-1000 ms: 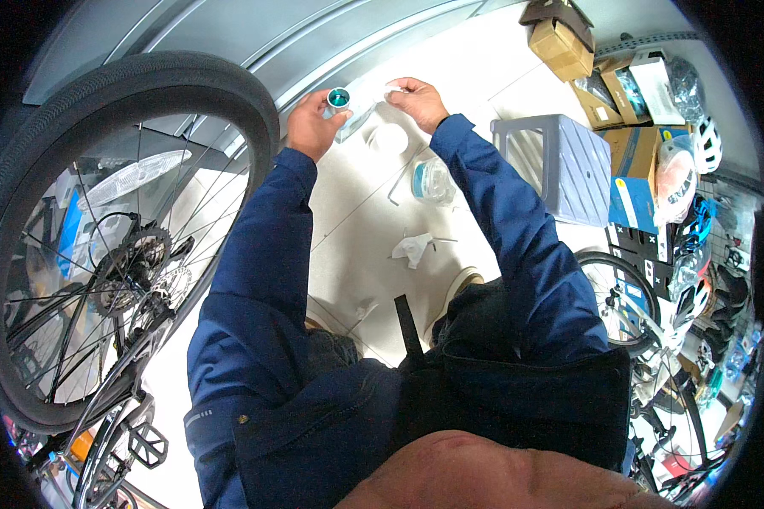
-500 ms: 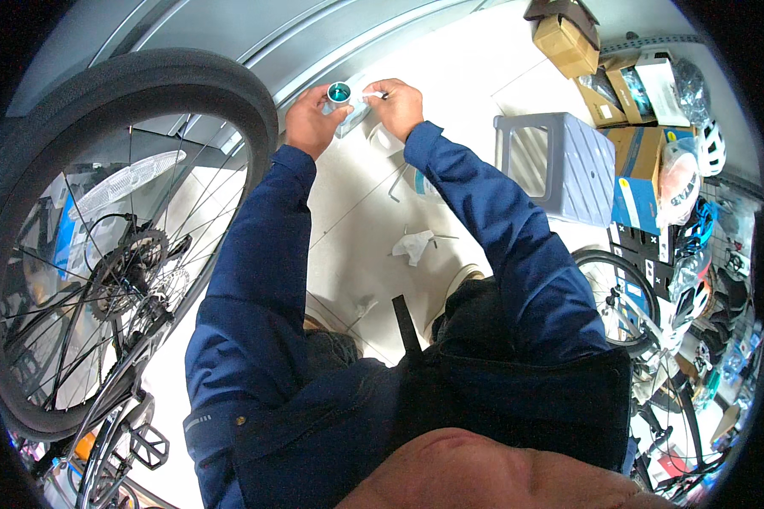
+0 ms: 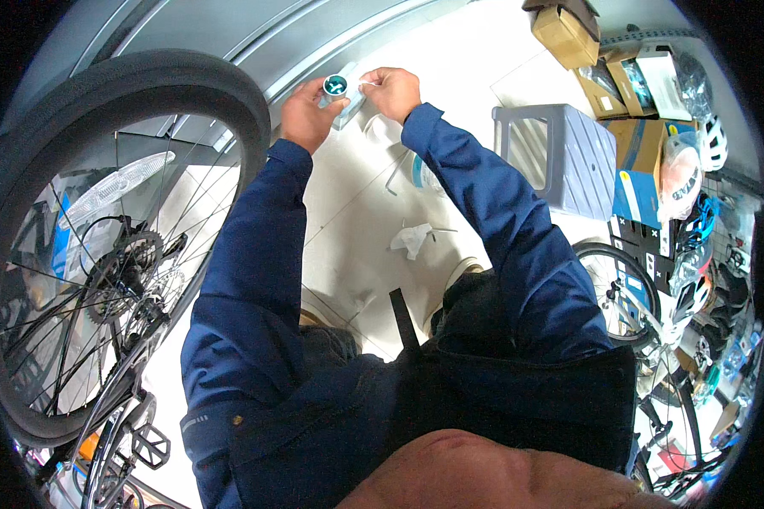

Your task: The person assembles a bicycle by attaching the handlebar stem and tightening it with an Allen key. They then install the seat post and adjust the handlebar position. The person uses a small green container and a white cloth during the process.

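Out in front, my left hand (image 3: 306, 116) is closed round a small round cylinder (image 3: 335, 86) with a pale rim and a shiny teal end turned up toward me. Just right of it, my right hand (image 3: 396, 93) pinches a small white piece (image 3: 366, 83), too small to name, close to the cylinder but apart from its rim. Beneath both hands lies a pale, see-through item (image 3: 348, 117), partly covered by my fingers. An L-shaped hex key (image 3: 390, 184) lies on the floor nearer to me. A crumpled white tissue (image 3: 412, 241) is closer still.
A bicycle wheel (image 3: 259, 110) with a thick black tyre stands at my left, its pedal (image 3: 151, 445) jutting out near me. To the right are a grey plastic step stool (image 3: 581, 161), cardboard boxes (image 3: 567, 38), helmets (image 3: 715, 142) and a smaller wheel (image 3: 620, 254). A grey metal panel (image 3: 204, 38) borders the far left.
The cylinder has shifted slightly left and away from me, and its teal end now shows a pale patch. My right hand has moved slightly left and away, still pinching the white piece.
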Demonstrator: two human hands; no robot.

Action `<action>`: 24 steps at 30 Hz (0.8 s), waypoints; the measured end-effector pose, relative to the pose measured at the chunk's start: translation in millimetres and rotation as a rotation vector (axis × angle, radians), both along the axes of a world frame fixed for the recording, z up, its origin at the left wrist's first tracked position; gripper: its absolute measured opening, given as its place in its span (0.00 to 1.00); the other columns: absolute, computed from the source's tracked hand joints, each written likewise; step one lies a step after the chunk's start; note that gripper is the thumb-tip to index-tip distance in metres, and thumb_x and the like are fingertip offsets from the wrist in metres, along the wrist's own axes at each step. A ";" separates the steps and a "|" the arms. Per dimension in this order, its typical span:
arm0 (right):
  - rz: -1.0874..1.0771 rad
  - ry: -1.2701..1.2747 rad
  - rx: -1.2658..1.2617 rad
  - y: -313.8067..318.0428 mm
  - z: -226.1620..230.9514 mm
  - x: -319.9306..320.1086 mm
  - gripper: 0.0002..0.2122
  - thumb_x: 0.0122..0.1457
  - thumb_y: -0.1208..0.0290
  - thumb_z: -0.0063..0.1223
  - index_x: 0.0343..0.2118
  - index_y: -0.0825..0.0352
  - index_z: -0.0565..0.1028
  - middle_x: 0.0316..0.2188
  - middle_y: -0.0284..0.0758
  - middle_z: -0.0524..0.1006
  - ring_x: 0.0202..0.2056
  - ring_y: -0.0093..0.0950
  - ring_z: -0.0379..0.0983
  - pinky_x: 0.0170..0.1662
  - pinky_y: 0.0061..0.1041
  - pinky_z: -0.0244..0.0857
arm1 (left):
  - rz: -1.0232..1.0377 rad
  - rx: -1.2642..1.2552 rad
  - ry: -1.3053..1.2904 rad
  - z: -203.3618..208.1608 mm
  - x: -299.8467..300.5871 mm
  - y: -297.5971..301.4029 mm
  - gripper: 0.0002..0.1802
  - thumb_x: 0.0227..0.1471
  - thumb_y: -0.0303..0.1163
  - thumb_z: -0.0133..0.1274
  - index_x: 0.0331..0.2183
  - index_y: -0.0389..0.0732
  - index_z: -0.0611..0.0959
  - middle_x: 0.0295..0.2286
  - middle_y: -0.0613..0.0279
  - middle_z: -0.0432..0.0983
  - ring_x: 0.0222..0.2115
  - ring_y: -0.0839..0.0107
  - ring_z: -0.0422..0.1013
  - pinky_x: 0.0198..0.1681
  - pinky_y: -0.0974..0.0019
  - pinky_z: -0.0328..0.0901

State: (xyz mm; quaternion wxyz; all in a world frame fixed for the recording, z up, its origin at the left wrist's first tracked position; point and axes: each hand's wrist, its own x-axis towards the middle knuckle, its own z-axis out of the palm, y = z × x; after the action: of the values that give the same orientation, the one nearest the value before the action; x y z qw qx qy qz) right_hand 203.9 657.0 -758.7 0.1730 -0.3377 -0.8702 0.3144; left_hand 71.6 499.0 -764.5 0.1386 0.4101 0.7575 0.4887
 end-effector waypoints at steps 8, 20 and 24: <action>0.146 -0.028 0.408 4.9 7.7 5.9 0.08 0.54 0.67 0.67 0.35 0.63 0.86 0.30 0.40 0.84 0.33 0.39 0.82 0.41 0.33 0.76 | 0.009 -0.041 -0.023 8.6 1.1 -3.5 0.27 0.43 0.38 0.76 0.46 0.44 0.87 0.38 0.57 0.83 0.39 0.63 0.80 0.45 0.62 0.73; -0.060 -0.053 -0.240 8.3 3.0 -2.3 0.13 0.51 0.60 0.66 0.33 0.65 0.86 0.30 0.43 0.84 0.33 0.43 0.82 0.43 0.36 0.76 | 0.005 -0.051 -0.063 15.5 7.2 -3.1 0.27 0.46 0.34 0.75 0.49 0.39 0.85 0.42 0.56 0.84 0.43 0.66 0.80 0.50 0.63 0.74; 0.117 -0.108 0.025 18.0 6.0 1.6 0.13 0.51 0.61 0.66 0.33 0.65 0.86 0.31 0.44 0.84 0.35 0.44 0.81 0.44 0.38 0.75 | -0.010 -0.071 -0.037 14.8 6.5 -2.9 0.27 0.47 0.34 0.74 0.49 0.40 0.85 0.42 0.56 0.84 0.42 0.66 0.80 0.49 0.63 0.74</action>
State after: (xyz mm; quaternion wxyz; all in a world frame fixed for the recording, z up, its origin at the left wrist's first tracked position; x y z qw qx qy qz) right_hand 205.5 674.9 -752.7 0.1112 -0.3005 -0.9003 0.2946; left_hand 78.1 496.1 -749.6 0.1697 0.3996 0.7695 0.4685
